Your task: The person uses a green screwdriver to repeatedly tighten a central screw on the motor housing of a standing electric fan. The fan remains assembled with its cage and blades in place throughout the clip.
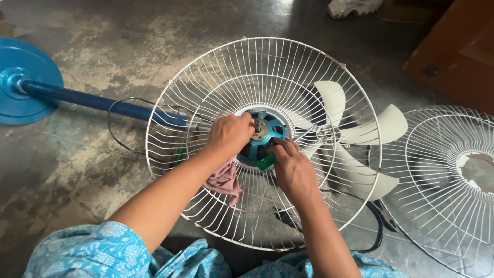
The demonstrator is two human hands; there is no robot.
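I am sitting on the floor (pixel 103 67) with a pedestal fan laid flat in front of me, and I am at its middle, working on the blue motor hub (pixel 263 135) that shows through the round opening of the white rear guard (pixel 247 72). My left hand (pixel 230 135) is curled over the left edge of the hub, fingers pressed together around something near the shaft; what exactly it grips is hidden under my knuckles. My right hand (pixel 293 167) comes in from below and pinches a small green tool (pixel 267 162) between thumb and fingertips, its end against the lower rim of the hub. A pink rag (pixel 225 181) lies on the wires under my left wrist.

The white blade set (pixel 355 136) is off the shaft and lies to the right on the guard, partly over its rim. The front guard (pixel 453 175) lies apart on the floor at far right. The blue pole (pixel 98 101) runs left to the round blue base (pixel 23 77).

I judge this the step of fastening or loosening at the hub. The next move calls for holding the hub steady with my left hand while the right works the green tool without slipping between the wires.
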